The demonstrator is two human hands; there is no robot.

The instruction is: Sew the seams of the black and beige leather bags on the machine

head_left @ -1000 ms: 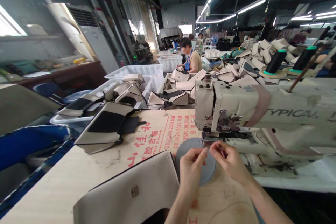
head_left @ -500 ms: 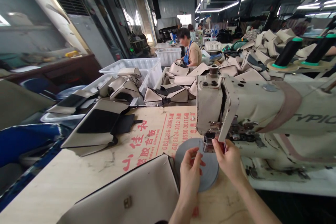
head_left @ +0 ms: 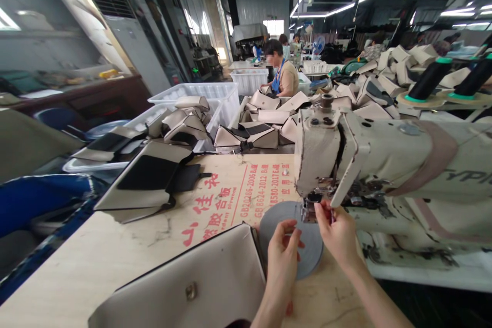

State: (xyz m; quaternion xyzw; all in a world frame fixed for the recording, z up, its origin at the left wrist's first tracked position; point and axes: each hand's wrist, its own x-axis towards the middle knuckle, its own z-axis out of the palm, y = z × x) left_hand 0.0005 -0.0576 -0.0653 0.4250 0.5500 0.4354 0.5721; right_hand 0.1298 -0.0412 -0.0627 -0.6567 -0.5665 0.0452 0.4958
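Observation:
At the needle end of a cream sewing machine (head_left: 323,151), my right hand (head_left: 338,233) pinches close beside the presser foot. What its fingertips grip is too small to make out; a bit of dark red shows between the fingers. My left hand (head_left: 283,251) is raised over a round grey disc (head_left: 311,251), its fingers curled in and the thumb near the index finger. Anything held there is hidden. Against the left wrist lies a beige bag piece (head_left: 215,271) with dark edging and a small metal clasp (head_left: 191,291).
Another beige and black bag (head_left: 148,174) lies on the plywood table (head_left: 130,246), left of the red print. Behind it, white plastic bins (head_left: 230,97) hold several bags. Black thread cones (head_left: 428,82) stand at the right. A co-worker (head_left: 286,77) sits farther back.
The view has shifted slightly, so the machine and table appear a little farther right. Both hands keep nearly the same pose and place by the machine.

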